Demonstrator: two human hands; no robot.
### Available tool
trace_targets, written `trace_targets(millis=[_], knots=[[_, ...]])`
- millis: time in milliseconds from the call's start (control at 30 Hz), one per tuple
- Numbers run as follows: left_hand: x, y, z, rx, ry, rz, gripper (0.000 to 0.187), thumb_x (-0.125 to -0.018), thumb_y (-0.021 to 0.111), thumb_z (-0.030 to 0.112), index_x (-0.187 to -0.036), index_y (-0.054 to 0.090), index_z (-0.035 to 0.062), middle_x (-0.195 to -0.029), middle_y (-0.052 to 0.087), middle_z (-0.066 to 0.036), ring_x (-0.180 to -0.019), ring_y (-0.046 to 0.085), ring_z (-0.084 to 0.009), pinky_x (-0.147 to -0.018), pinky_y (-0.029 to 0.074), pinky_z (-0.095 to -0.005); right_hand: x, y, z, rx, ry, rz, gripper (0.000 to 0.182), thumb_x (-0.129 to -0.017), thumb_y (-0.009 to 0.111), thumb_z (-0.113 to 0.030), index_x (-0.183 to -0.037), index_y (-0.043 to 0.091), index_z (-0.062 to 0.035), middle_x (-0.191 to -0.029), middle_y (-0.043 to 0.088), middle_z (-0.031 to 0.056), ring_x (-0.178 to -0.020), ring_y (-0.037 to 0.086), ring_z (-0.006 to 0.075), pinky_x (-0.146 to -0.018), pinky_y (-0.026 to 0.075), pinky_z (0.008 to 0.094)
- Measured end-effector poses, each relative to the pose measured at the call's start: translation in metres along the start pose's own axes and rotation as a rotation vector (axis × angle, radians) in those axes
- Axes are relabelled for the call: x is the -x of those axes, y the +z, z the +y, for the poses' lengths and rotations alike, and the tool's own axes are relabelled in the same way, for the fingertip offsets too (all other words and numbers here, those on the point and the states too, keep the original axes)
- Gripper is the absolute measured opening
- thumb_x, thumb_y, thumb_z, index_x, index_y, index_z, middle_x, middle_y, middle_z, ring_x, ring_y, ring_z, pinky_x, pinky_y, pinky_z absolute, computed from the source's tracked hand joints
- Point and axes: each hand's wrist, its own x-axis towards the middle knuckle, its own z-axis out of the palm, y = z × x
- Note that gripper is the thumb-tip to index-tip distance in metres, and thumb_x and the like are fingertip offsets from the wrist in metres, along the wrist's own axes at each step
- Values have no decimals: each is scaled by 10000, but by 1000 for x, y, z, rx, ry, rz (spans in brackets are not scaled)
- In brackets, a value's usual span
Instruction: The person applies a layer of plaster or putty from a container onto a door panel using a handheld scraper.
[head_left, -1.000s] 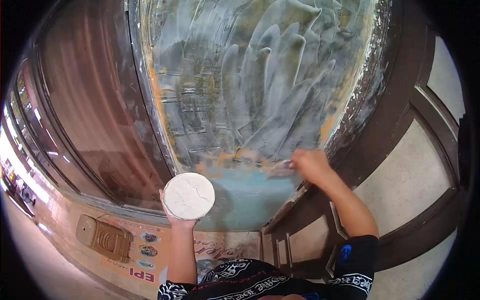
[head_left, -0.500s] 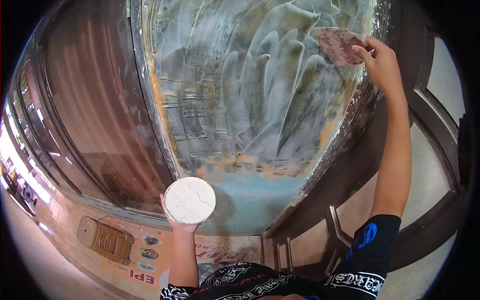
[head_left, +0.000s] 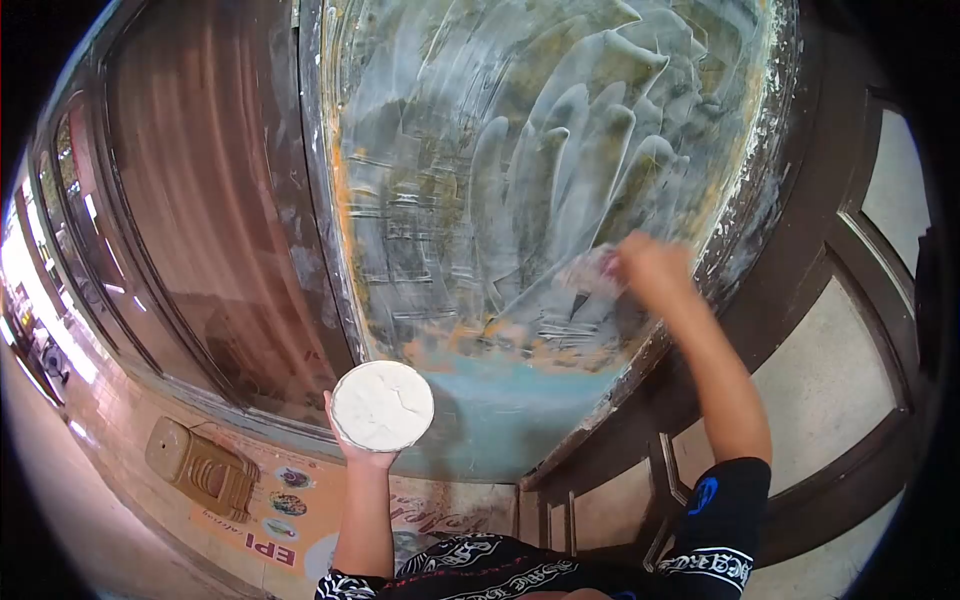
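My left hand (head_left: 366,456) is wrapped round the side of a round tub of white putty (head_left: 382,405), its top facing me. The putty has a cracked, uneven surface. My right hand (head_left: 656,272), smeared by motion, grips a flat putty scraper (head_left: 588,272) whose blade is blurred. The scraper is at the lower right part of the wall panel (head_left: 520,190); whether its edge touches cannot be made out. Pale arcs and streaks of putty cover the grey-green panel, with orange patches at its edges and a bare blue-green band (head_left: 500,405) below.
To the right is a dark brown frame with pale panels (head_left: 825,360). A brown, dark-framed panel (head_left: 200,220) stands on the left. On the floor are a brown plastic stool (head_left: 203,470) and a printed banner (head_left: 270,530).
My right hand has swept down and to the left with the scraper, from the upper right of the panel to its lower right. My left hand holds the tub almost where it was.
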Motion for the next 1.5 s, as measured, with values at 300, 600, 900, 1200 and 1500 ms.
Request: trace_targets(millis=[300, 600, 900, 1200, 1500], knots=[[4, 1, 5, -5, 78, 20, 745, -909, 461, 670, -1396, 519, 109, -1398, 552, -123, -1255, 533, -371, -1051, 430, -569, -4, -105, 86, -643, 362, 163, 162, -865, 725, -131, -887, 709, 28, -745, 673, 35, -693, 584, 86, -661, 479, 289], [-4, 10, 0, -58, 40, 32, 749, -904, 455, 682, -1371, 544, 103, -1392, 555, -108, -1245, 542, -357, -1036, 452, -547, 38, 41, 12, -149, 79, 51, 204, -861, 688, -315, -834, 684, -113, -885, 676, 99, -793, 671, 350, -679, 524, 478], [-6, 5, -2, -61, 30, 20, 772, -895, 454, 696, -1379, 533, 100, -1397, 547, -123, -1250, 532, -371, -1036, 446, -558, 25, -90, 79, -425, 367, 261, 201, -844, 735, -170, -884, 680, 20, -796, 666, 163, -725, 659, 251, -659, 487, 368], [-8, 2, -6, -52, -2, -12, 748, -905, 449, 683, -1362, 546, 99, -1384, 560, -111, -1228, 551, -357, -1030, 454, -545, 78, 103, -22, -231, -44, -84, 182, -856, 679, -300, -807, 669, -125, -854, 661, 86, -735, 665, 335, -657, 515, 480], [-8, 8, -4, -43, 15, 49, 768, -906, 440, 696, -1368, 542, 90, -1377, 565, -118, -1232, 548, -360, -1033, 455, -536, 14, -104, 92, -372, 375, 591, 173, -876, 718, -155, -920, 685, 9, -788, 662, 131, -675, 589, 211, -650, 452, 323]])
